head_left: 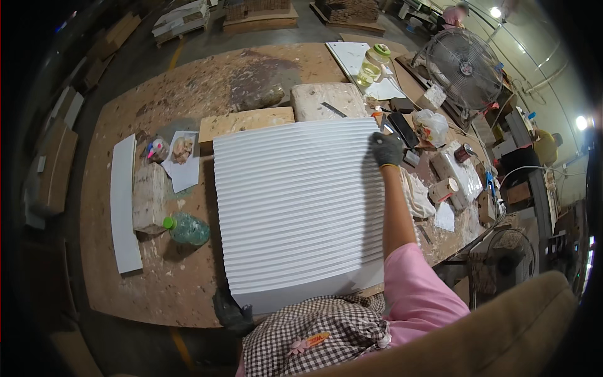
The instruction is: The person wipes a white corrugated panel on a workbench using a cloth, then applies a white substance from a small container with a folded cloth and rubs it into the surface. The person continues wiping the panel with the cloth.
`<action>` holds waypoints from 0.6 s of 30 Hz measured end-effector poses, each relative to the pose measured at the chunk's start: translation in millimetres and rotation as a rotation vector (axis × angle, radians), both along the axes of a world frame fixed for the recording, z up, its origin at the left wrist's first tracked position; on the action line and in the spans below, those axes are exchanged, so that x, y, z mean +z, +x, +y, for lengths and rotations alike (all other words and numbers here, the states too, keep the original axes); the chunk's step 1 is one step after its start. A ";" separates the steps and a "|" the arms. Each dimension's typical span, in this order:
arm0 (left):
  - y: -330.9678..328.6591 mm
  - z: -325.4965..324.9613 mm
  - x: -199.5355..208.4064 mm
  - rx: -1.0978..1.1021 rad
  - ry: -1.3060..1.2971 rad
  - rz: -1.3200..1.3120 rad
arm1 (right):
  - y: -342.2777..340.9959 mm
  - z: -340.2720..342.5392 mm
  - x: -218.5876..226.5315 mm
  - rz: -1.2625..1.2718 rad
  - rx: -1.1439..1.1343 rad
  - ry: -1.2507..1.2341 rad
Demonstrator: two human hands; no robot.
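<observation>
A large white panel (301,207) with ridges running across it lies flat before me, its plain smooth strip along the near edge. At the panel's far right corner is my right hand (385,149) in a grey glove, fingers curled closed against the edge. Whatever those fingers may hold is hidden. By the near left corner is a dark, shadowed shape that looks like my left hand (233,312) in a dark glove, close against the panel's edge. Its fingers are too dark to make out. Under the far edge sit a wooden block (245,124) and a paint-stained white block (326,102).
Left of the panel are a green-capped bottle (188,229), a worn block (151,200) and a long white strip (125,204). To the right lie a black phone (402,129), a white cloth (418,196), a paper cup (443,189) and a can (463,152). A large fan (465,69) stands beyond.
</observation>
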State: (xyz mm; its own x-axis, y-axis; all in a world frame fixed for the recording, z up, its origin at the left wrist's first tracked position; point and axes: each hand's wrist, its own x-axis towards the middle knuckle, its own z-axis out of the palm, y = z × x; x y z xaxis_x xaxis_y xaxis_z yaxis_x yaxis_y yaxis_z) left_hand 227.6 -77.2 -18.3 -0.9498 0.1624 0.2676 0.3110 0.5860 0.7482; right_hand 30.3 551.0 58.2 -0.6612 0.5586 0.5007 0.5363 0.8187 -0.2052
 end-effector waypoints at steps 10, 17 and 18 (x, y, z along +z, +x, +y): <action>5.1 8.5 -1.8 0.007 0.119 -0.025 | -39.1 -248.8 34.5 -0.051 0.896 -0.171; 3.5 1.2 4.7 -0.021 -0.007 0.046 | 39.0 -150.7 12.6 0.007 0.699 -0.034; 1.2 3.7 5.2 -0.031 -0.010 0.055 | 50.4 -116.3 6.6 0.031 0.607 -0.014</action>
